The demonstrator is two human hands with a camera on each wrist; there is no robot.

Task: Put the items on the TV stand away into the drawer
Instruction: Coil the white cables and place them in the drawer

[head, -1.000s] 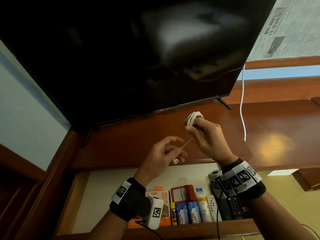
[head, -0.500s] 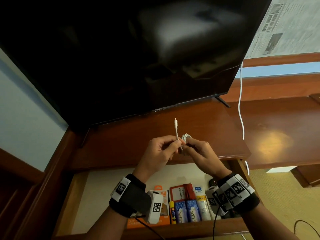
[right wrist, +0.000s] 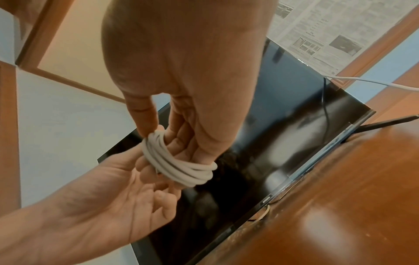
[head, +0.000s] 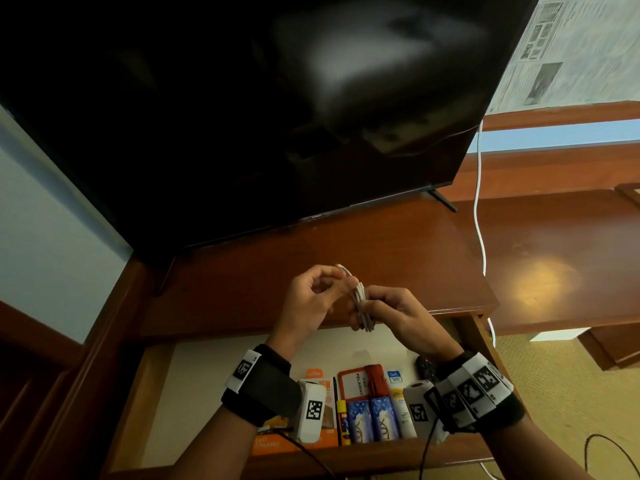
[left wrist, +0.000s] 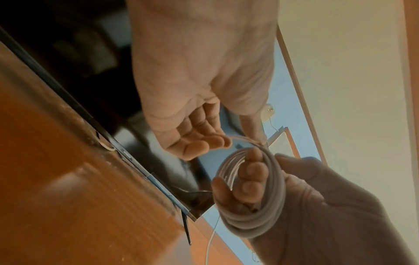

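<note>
A white cable is wound in a coil round the fingers of my right hand, whose thumb presses on the loops. My left hand pinches the cable's loose end just above the coil. Both hands hover over the front edge of the wooden TV stand top, above the open drawer. The left wrist view shows the coil circling the right hand's fingers. In the right wrist view the coil sits between the two hands.
The black TV stands on the stand behind my hands. Another white cord hangs down at the right. The drawer holds an orange box, a red card holder, blue packets, a tube, a roll and a remote.
My hands have come down and closer together near the stand's front edge. The loose end that stuck up half a second ago now bends over toward the coil.
</note>
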